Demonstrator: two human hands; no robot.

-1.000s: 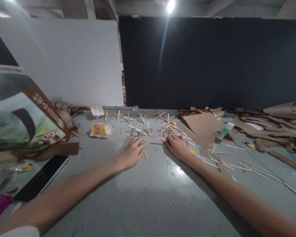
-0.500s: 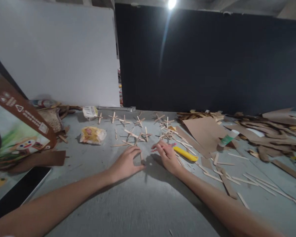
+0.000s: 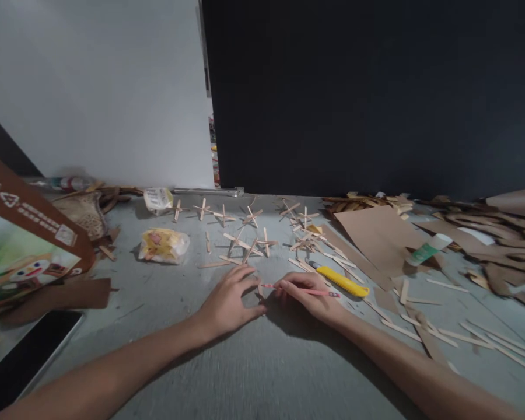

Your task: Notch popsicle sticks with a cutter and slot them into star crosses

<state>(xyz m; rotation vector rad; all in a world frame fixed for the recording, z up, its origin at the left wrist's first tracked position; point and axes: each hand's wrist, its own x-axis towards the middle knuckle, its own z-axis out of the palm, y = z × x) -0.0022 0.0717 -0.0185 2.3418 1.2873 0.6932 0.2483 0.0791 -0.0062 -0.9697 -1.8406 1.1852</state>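
Observation:
My left hand [image 3: 231, 298] rests on the grey table, thumb and index finger curved around the two ends of a short wooden craft stick [image 3: 259, 293]. My right hand [image 3: 307, 300] pinches a pink pencil [image 3: 321, 293] in a writing grip, its tip close to the upper part of that stick. Just beyond my right hand lies a yellow box cutter [image 3: 342, 282]. Star-like crossed stick pieces [image 3: 247, 245] stand and lie in rows ahead of both hands.
Loose craft sticks [image 3: 429, 333], a cardboard sheet [image 3: 371, 236] and a glue stick [image 3: 429, 249] lie on the right. At left are a phone [image 3: 30, 361], a brown printed bag [image 3: 35, 233] and a yellow wrapped packet [image 3: 163, 245]. Dark and white panels stand behind.
My right hand has drawn nearer, bringing the pencil up to the stick in my left hand. The view has tilted down and turned slightly left.

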